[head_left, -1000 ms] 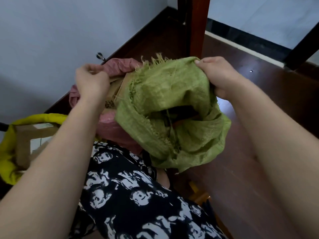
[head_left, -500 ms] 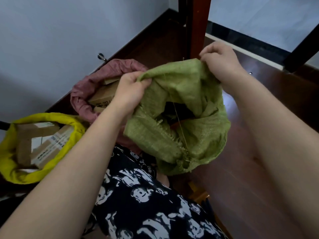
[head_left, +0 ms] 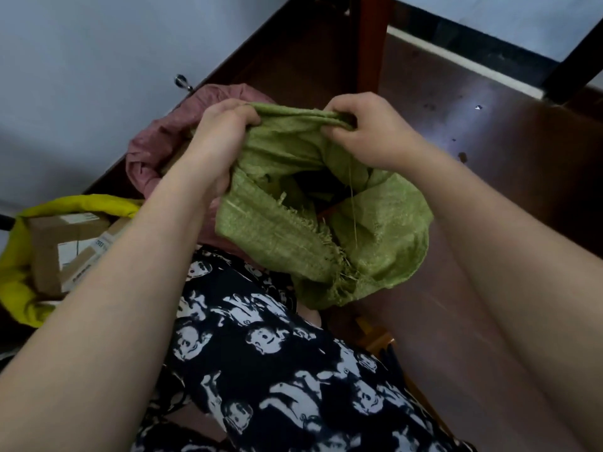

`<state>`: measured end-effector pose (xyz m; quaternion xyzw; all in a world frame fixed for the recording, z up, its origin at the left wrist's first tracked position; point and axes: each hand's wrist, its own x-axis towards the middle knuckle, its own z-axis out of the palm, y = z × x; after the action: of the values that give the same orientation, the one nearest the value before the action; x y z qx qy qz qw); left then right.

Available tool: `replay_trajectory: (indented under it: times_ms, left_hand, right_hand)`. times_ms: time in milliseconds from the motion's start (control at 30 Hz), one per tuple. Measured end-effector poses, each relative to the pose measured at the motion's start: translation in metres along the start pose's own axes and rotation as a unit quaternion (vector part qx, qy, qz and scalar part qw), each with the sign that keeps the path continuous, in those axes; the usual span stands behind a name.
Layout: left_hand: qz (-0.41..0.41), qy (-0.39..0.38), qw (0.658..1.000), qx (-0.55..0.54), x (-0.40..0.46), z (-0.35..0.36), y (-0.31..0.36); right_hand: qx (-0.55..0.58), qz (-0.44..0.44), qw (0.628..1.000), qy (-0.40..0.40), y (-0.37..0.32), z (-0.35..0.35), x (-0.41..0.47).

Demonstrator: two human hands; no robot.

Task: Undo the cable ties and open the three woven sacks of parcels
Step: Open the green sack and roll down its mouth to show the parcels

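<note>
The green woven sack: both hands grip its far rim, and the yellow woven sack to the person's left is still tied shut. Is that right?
Not quite. The head view shows the yellow woven sack already open, with cardboard parcels visible inside. The rest holds: the left hand and right hand both grip the far rim of the green woven sack.

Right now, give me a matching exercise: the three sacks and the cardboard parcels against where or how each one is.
Things:
1. green sack
2. yellow sack
3. pink sack
4. cardboard parcels

States:
A. lying inside the open yellow sack
B. behind the left forearm, by the wall
C. rim gripped by left hand and right hand
D. far left, mouth rolled open

Pairs: 1-C, 2-D, 3-B, 4-A
</note>
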<state>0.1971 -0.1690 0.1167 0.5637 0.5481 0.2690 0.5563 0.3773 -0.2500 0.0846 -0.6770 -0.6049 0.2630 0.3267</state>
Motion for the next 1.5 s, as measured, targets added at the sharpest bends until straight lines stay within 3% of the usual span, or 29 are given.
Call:
replay_trajectory:
  times_ms: [167, 267, 333, 467, 567, 600, 667, 767, 833, 933, 1033, 1133, 1200, 1267, 1333, 1400, 1433, 1500]
  left_hand:
    - [-0.039, 0.016, 0.995, 0.085, 0.005, 0.002, -0.013]
    - [0.117, 0.000, 0.956, 0.269, 0.001, 0.003, -0.020]
    - [0.225, -0.014, 0.919, 0.323, -0.004, 0.007, -0.020]
    - [0.269, -0.099, 0.876, 0.389, -0.014, 0.024, -0.017]
    - [0.310, -0.086, 0.849, 0.420, -0.011, 0.035, -0.023]
    - [0.303, -0.065, 0.859, 0.409, -0.008, 0.038, -0.024]
    - [0.237, -0.030, 0.910, 0.339, -0.003, 0.041, -0.023]
    - [0.082, -0.025, 0.986, 0.140, 0.000, 0.041, -0.018]
    - [0.024, -0.022, 0.997, 0.065, 0.000, 0.042, -0.013]
    - [-0.012, -0.012, 0.999, 0.031, -0.004, 0.045, -0.009]
    - [-0.091, 0.025, 0.995, -0.036, -0.001, 0.037, -0.010]
    - [-0.138, 0.036, 0.983, -0.111, 0.007, 0.023, -0.014]
    - [-0.152, 0.043, 0.980, -0.118, 0.012, 0.019, -0.018]
    - [-0.161, 0.058, 0.983, -0.059, 0.018, 0.019, -0.022]
    - [-0.116, 0.074, 0.983, 0.124, 0.022, 0.020, -0.029]
    - [0.008, 0.091, 0.938, 0.334, 0.019, 0.024, -0.036]
    - [0.088, 0.080, 0.909, 0.400, 0.015, 0.026, -0.037]
    - [0.259, 0.002, 0.872, 0.416, 0.009, 0.032, -0.037]
  right_hand:
    - [0.132, 0.087, 0.988, 0.005, 0.005, -0.007, -0.001]
    - [0.133, 0.117, 0.984, 0.036, 0.006, -0.008, 0.000]
    - [0.147, 0.136, 0.978, 0.054, 0.006, -0.008, 0.003]
    - [0.194, 0.155, 0.965, 0.078, 0.003, -0.008, 0.008]
    - [0.227, 0.177, 0.950, 0.118, 0.008, -0.005, 0.015]
    - [0.224, 0.179, 0.948, 0.138, 0.011, -0.004, 0.016]
    - [0.179, 0.137, 0.957, 0.181, 0.014, -0.002, 0.013]
    - [0.103, 0.009, 0.975, 0.198, 0.008, 0.009, -0.005]
    - [-0.018, -0.036, 0.986, 0.163, 0.010, 0.021, -0.015]
    - [-0.140, -0.023, 0.980, 0.137, 0.026, 0.033, -0.022]
    - [-0.032, -0.004, 0.989, 0.146, 0.039, 0.030, -0.026]
    - [0.066, 0.090, 0.990, 0.086, 0.051, 0.016, -0.029]
    - [0.144, 0.142, 0.978, 0.058, 0.058, 0.008, -0.030]
    - [0.247, 0.179, 0.951, 0.058, 0.058, 0.006, -0.031]
    - [0.312, 0.203, 0.926, 0.064, 0.056, 0.007, -0.029]
    - [0.334, 0.215, 0.915, 0.066, 0.054, 0.010, -0.027]
    - [0.341, 0.217, 0.912, 0.066, 0.053, 0.011, -0.026]
    - [0.344, 0.210, 0.913, 0.058, 0.053, 0.011, -0.024]
